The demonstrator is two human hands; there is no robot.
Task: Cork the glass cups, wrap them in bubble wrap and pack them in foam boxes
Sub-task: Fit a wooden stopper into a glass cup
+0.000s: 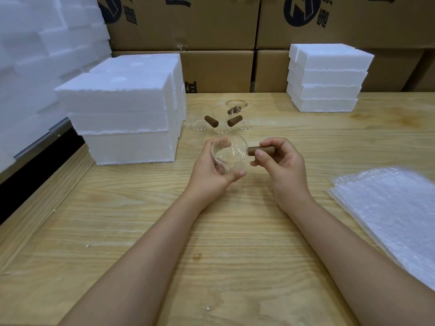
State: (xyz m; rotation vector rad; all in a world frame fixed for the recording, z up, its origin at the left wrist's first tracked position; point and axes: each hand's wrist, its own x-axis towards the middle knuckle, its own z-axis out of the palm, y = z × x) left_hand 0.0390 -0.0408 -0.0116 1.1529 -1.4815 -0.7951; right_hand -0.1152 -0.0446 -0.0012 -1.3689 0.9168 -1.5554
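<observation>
One glass cup (pixel 229 154) is gripped by the left hand (pixel 211 171), the right hand (pixel 281 162) pinches a cork (pixel 261 150) at the cup's side: corking, I'd judge, wanting a straight push.

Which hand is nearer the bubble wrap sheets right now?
Right. The right hand, pinching a brown cork, sits left of the bubble wrap; the left hand, gripping the glass cup, is farther left.

Bright even overhead light, soft shadows, wide-angle edge distortion.
</observation>
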